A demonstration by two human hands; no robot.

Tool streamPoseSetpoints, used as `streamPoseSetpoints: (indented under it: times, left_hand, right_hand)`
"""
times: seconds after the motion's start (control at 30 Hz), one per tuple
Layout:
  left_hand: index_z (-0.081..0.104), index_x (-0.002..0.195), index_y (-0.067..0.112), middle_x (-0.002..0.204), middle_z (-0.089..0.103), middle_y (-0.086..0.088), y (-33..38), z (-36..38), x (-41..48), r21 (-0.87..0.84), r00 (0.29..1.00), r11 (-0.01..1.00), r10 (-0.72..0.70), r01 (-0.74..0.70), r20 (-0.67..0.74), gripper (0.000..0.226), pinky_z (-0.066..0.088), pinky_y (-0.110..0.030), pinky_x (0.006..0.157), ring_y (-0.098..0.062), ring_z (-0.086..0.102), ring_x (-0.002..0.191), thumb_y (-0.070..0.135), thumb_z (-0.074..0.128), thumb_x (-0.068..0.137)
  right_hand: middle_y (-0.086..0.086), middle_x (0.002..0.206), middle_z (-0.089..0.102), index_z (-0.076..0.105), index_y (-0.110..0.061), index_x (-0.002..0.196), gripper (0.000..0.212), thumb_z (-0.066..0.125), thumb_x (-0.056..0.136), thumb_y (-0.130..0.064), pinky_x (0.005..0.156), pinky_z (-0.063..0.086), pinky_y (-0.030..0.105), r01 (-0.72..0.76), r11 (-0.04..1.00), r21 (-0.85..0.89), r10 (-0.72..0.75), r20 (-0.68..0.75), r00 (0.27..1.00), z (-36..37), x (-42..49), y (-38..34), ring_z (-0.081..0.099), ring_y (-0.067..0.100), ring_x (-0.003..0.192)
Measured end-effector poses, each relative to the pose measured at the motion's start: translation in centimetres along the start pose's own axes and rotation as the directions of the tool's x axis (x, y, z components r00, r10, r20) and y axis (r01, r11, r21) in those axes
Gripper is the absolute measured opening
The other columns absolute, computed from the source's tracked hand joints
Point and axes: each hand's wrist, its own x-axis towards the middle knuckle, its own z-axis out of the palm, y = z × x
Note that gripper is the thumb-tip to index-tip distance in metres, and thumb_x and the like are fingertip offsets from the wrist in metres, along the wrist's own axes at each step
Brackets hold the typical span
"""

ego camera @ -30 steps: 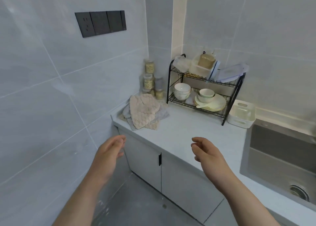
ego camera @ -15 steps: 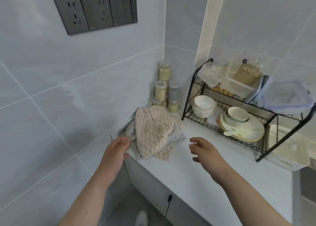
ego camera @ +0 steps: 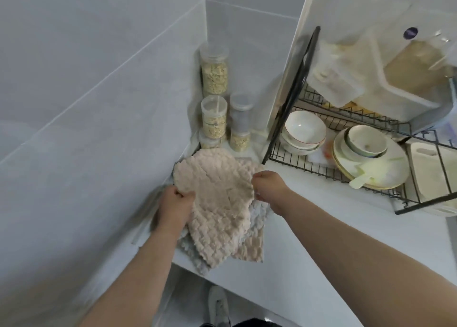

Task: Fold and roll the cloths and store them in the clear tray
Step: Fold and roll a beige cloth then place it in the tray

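In the head view, a pile of waffle-textured cloths is seen at lower centre of the frame, heaped in the corner of a pale countertop [ego camera: 321, 230] where it meets the tiled wall [ego camera: 86, 104]. The top cloth, a beige cloth [ego camera: 220, 203], is held at two points. Its left edge is gripped by the left hand [ego camera: 176, 203], whose fingers are curled over the fabric. Its right edge is pinched by the right hand [ego camera: 268, 185], which is closed into a fist around a fold. The cloth is raised between the two hands and its lower part is draped over the rest of the pile. Beneath it a grey cloth [ego camera: 195, 260] is exposed at the lower left, hanging slightly past the counter edge, and a second beige cloth [ego camera: 249, 250] is exposed at the lower right.

Just above the pile, clear jars [ego camera: 214, 72] with pale flaky contents are stacked in the corner. To the right, a black wire dish rack [ego camera: 295, 84] is set on the counter. White bowls [ego camera: 304, 129] and a pale plate [ego camera: 390, 176] carrying a smaller bowl are held on its lower shelf, and plastic containers [ego camera: 400, 79] on its upper shelf. The clear tray [ego camera: 425, 178] is seen through the rack wires at the right edge of the frame, well apart from the cloths. A shoe [ego camera: 218, 304] is visible on the floor at the bottom centre.
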Motion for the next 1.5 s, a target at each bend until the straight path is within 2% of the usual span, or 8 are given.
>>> streamPoseSetpoints:
  times: [0.13,0.4,0.57,0.77,0.9,1.03,1.23,1.5]
  left_hand:
    - [0.051,0.082,0.014,0.07,0.052,0.002,0.2,0.8,1.5,0.048,0.996,0.998,0.048,-0.045,-0.078,0.018,0.041,-0.029,0.062,-0.018,0.049,0.065,0.017,0.068,0.084]
    - [0.05,0.069,0.012,0.063,0.048,0.0,1.2,-0.6,0.8,-0.015,0.988,0.989,0.149,-0.15,-0.051,0.02,0.037,-0.032,0.056,-0.017,0.043,0.059,0.0,0.056,0.084]
    - [0.047,0.075,0.01,0.061,0.049,-0.003,3.1,-1.7,-0.1,-0.259,0.981,0.953,0.18,-0.158,0.067,0.03,0.035,-0.031,0.049,-0.021,0.044,0.056,-0.02,0.048,0.075]
    - [0.072,0.088,0.019,0.077,0.071,-0.003,5.5,-3.2,-1.4,-0.399,0.927,0.912,0.223,-0.089,0.303,0.047,0.052,-0.03,0.06,-0.017,0.068,0.074,-0.013,0.048,0.062]
    - [0.057,0.063,0.018,0.063,0.052,0.007,5.9,-4.4,-2.0,-0.057,0.908,0.956,0.293,-0.289,0.3,0.014,0.037,-0.028,0.059,-0.007,0.047,0.058,0.007,0.065,0.061]
    - [0.058,0.071,0.019,0.095,0.061,0.015,7.4,-4.5,-4.2,0.249,0.813,0.795,0.449,-0.553,0.371,0.019,0.039,-0.023,0.074,0.005,0.055,0.084,0.006,0.071,0.076]
    - [0.055,0.071,0.008,0.058,0.043,0.002,13.0,-1.6,-10.3,0.24,0.699,0.703,0.486,-0.669,0.524,0.01,0.031,-0.032,0.055,-0.009,0.04,0.054,0.012,0.064,0.072]
    - [0.047,0.074,0.023,0.067,0.053,-0.005,18.7,8.4,-16.9,0.412,0.549,0.365,0.605,-0.835,0.576,0.023,0.035,-0.031,0.055,-0.017,0.046,0.058,0.011,0.064,0.085]
  right_hand:
    - [0.008,0.067,0.055,0.061,-0.007,0.073,0.022,0.058,0.087,-0.022,0.056,0.044,0.031,0.07,0.973,-0.22,-0.081,-0.042,0.996,3.2,3.0,-0.9,0.054,0.024,0.061]
    - [0.011,0.134,0.045,0.053,-0.017,0.132,0.048,0.052,0.083,-0.021,0.102,0.04,0.038,0.237,0.684,-0.69,-0.356,-0.033,0.934,5.8,3.8,-2.5,0.041,0.033,0.123]
    - [-0.004,0.143,0.041,0.038,-0.03,0.146,0.069,0.055,0.082,-0.011,0.103,0.039,0.031,0.526,0.734,-0.43,-0.481,0.218,0.849,7.4,2.7,-3.7,0.037,0.018,0.13]
    - [-0.013,0.081,0.06,0.071,-0.016,0.109,0.026,0.065,0.086,-0.004,0.067,0.049,0.021,0.49,0.841,-0.229,-0.396,0.356,0.846,6.7,1.1,-4.0,0.056,0.002,0.072]
    - [0.0,0.091,0.063,0.065,-0.011,0.087,0.009,0.062,0.085,-0.003,0.064,0.049,0.018,0.549,0.772,-0.32,-0.475,0.284,0.833,4.6,-0.3,-3.5,0.061,0.015,0.079]
    - [0.011,0.097,0.062,0.04,-0.018,0.064,0.031,0.065,0.072,-0.003,0.073,0.046,0.035,0.705,0.506,-0.496,-0.613,0.368,0.699,0.8,-2.7,-3.0,0.057,0.026,0.091]
    - [-0.006,0.085,0.055,0.055,-0.029,0.111,0.031,0.066,0.083,-0.019,0.066,0.039,0.02,0.641,0.52,-0.564,-0.571,0.329,0.752,-6.5,-8.2,-0.8,0.051,0.007,0.074]
    - [-0.001,0.078,0.055,0.05,-0.018,0.079,0.017,0.064,0.083,-0.027,0.059,0.034,0.029,0.384,0.536,-0.752,-0.613,-0.033,0.79,-22.2,-13.8,5.0,0.05,0.022,0.074]
